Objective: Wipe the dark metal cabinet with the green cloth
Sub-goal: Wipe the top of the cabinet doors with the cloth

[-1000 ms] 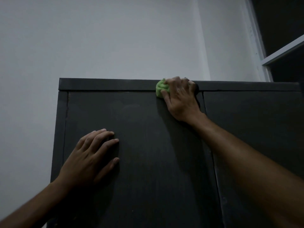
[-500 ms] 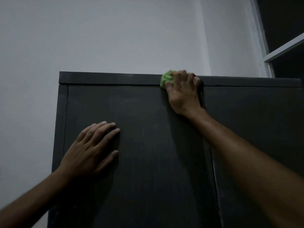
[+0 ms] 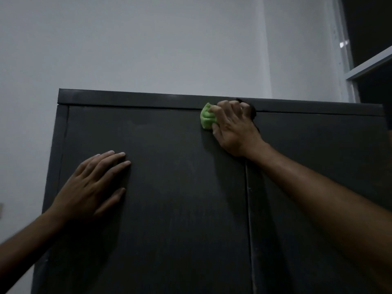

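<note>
Head view, dim light. Dark metal cabinet (image 3: 180,209) fills the lower frame, seen from below its top edge; two doors, with the vertical seam (image 3: 248,209) between them running down right of centre. A flat top band (image 3: 127,99) crosses above the doors.

Right hand (image 3: 233,128) — raised to the upper edge of the left door, just left of the seam. Fingers curled and clamped on the green cloth (image 3: 206,116), which is bunched into a wad. The cloth is pressed against the cabinet face where the door meets the top band; only its left part shows, the remainder being covered by the fingers. Fingertips reach up onto the band. The forearm runs down and out to the lower right corner of the frame, crossing the right door.

Left hand (image 3: 93,185) — flat on the left door, lower down and well apart from the cloth. Fingers straight and slightly spread, pointing up and to the right, holding nothing; the palm appears to rest against the metal. Its forearm leaves the frame at lower left.

Surroundings: pale wall (image 3: 137,43) behind and above the cabinet. At upper right a light-coloured window frame (image 3: 364,66) with dark panes — detail there too dim to read. Faint lighter smears show on the left door's surface near its top.
</note>
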Available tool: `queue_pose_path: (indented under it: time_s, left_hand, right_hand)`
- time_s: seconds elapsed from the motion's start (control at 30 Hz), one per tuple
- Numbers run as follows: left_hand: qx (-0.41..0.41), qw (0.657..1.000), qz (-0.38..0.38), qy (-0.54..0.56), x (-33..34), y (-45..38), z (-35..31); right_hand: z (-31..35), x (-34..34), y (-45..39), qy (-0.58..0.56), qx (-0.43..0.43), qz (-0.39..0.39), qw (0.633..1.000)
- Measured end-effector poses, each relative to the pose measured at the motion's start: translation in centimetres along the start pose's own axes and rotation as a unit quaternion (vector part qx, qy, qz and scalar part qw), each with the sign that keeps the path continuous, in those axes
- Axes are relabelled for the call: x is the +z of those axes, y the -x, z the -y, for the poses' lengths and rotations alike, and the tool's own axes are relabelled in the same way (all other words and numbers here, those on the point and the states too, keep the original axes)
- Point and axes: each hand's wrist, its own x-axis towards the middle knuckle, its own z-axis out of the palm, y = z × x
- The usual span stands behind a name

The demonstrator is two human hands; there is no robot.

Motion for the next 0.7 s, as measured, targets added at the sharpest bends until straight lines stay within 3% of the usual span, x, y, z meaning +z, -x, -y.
queue_pose_path:
  time_s: [0.17,0.37,0.43,0.6,0.7]
  left_hand:
    - [-0.045,0.998,-0.040,0.019,-0.2,-2.3,-4.1]
    - [0.006,0.998,-0.029,0.053,0.9,-7.9,-13.1]
    - [-0.005,0.998,-0.015,0.068,1.5,-9.0,-15.1]
    - [-0.016,0.999,0.011,0.049,3.6,-9.3,-17.1]
    - [-0.005,0.999,0.015,0.028,4.3,-9.1,-16.6]
  right_hand:
    - [-2.8,-0.3,-1.4,-0.058,0.150,-0.044,0.986]
    - [-4.2,-0.5,1.4,-0.040,0.007,0.008,0.999]
    - [-5.7,-0.5,2.3,-0.020,0.010,0.001,1.000]
    - [-5.5,-0.5,4.1,0.002,0.188,-0.036,0.981]
    - [-4.3,-0.2,3.7,-0.023,0.231,-0.071,0.970]
